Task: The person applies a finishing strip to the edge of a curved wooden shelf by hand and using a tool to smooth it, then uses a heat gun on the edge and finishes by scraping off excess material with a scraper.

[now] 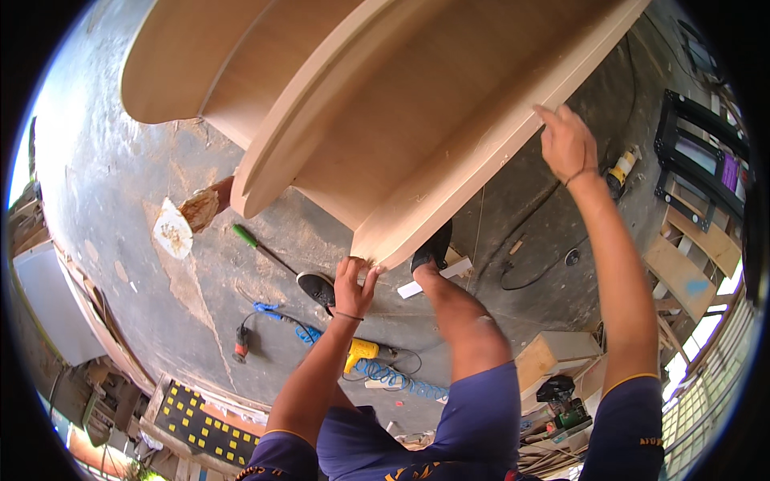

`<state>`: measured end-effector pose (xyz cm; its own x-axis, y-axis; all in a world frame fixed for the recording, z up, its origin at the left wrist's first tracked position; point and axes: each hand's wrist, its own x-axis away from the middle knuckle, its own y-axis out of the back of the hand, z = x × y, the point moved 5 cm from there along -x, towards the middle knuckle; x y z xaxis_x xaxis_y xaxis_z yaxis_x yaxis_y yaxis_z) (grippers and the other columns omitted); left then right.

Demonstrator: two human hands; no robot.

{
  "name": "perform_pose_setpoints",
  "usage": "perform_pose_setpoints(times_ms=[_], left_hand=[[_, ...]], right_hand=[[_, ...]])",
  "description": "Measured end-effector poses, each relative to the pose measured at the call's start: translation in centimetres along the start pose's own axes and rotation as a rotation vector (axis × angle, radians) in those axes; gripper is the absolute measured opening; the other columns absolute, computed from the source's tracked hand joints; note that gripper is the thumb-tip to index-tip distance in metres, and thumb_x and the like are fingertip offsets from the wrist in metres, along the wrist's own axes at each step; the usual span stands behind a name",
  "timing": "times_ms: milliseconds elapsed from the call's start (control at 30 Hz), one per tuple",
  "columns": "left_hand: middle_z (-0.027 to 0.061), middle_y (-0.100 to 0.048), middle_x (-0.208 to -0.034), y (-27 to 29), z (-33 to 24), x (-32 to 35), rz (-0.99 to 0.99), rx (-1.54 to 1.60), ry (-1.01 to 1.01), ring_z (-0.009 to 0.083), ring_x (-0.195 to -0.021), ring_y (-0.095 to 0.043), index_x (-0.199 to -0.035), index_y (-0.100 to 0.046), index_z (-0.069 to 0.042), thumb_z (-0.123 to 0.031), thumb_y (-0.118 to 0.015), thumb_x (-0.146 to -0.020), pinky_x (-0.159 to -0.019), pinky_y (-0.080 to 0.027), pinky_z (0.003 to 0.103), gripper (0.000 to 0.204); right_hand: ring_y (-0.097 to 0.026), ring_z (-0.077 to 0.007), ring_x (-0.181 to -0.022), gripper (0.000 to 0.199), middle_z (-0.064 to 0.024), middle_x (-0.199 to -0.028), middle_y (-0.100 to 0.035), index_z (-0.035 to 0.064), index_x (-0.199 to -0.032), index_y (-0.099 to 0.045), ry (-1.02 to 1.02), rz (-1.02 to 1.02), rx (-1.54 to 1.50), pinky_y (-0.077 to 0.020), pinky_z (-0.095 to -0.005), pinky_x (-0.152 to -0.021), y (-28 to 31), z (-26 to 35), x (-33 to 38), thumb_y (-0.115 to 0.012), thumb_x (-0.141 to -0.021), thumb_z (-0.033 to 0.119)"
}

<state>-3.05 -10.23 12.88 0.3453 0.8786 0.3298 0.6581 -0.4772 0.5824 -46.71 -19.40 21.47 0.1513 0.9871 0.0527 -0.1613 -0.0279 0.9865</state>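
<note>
The big curved wooden cabinet [417,104] stands tilted over the concrete floor [120,208], its long axis running from its lower corner, close to the person, up and away to the right.

Nearest, below that corner, are the person's purple shorts [481,409] and a raised knee, with one black shoe [433,247] pressed under the cabinet's lower edge. A second shoe [317,287] is on the floor just left of the corner.

The left hand [353,287] is at the corner itself. Its fingers [346,268] are curled closed around the edge, thumb on the near face. This hand is the nearer one and appears to bear the low end.

The right hand [568,143] is farther up the same long edge, arm stretched out. Its fingers [549,116] are partly open and lie flat against the edge rather than wrapping it, so they seem to steady more than grip.

Beyond the corner on the floor lie a yellow power tool [362,349] with a blue coiled hose [397,378], a green-handled tool [255,244], and a small red tool [241,343]. Right of the cabinet stand wooden offcuts [682,272].
</note>
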Motion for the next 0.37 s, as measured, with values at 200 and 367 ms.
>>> perform_pose_setpoints(times_ms=[200, 367], left_hand=[[0.0179, -0.057, -0.092, 4.3, 3.3, 0.3, -0.023, 0.127, -0.134, 0.0351, -0.087, -0.056, -0.093, -0.058, 0.001, -0.008, -0.063, -0.083, -0.079, -0.045, 0.04, 0.014], [0.0164, -0.051, -0.12, 17.4, -2.3, -8.3, -0.572, -0.077, -0.581, 0.0299, -0.103, -0.05, -0.124, -0.041, 0.004, -0.026, -0.049, -0.096, -0.099, -0.034, 0.044, 0.042]], right_hand=[[-0.057, -0.0355, -0.086, 0.031, -0.0182, -0.09, -0.058, 0.008, -0.111, -0.066, 0.075, 0.145, 0.198, -0.0501, -0.0445, -0.076, -3.6, 10.5, 3.3, -0.052, -0.083, 0.008], [-0.059, -0.0317, -0.104, 0.032, -0.0133, -0.114, -0.058, 0.0098, -0.119, -0.06, 0.222, 0.382, 0.067, -0.056, -0.0422, -0.078, -8.1, 24.8, 11.2, -0.05, -0.089, 0.018]])
